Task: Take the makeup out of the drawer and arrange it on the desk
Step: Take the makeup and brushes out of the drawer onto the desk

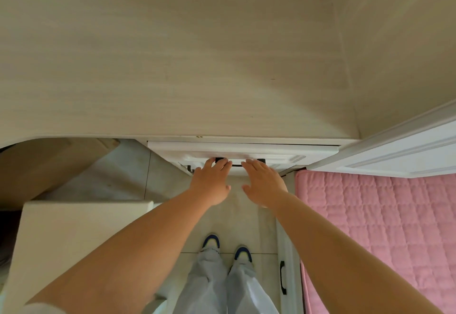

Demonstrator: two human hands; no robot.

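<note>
My forearms reach forward, left hand (pixel 212 182) and right hand (pixel 263 182) flat, fingers straight, touching the white drawer (pixel 283 152) front at its dark handle (pixel 236 165).

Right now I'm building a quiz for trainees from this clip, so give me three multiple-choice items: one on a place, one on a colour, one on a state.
1. Where are both hands?
A. at the drawer front under the desk edge
B. on the quilt
C. flat on the desk top

2. What colour is the quilt at right?
A. blue
B. pink
C. grey

3. Is any makeup laid out on the desk?
A. several items
B. one item
C. none seen

Answers:
1 A: the left hand and right hand reach to the white drawer by its dark handle.
2 B: the quilt is pink.
3 C: the desk shows bare wood grain.
</note>
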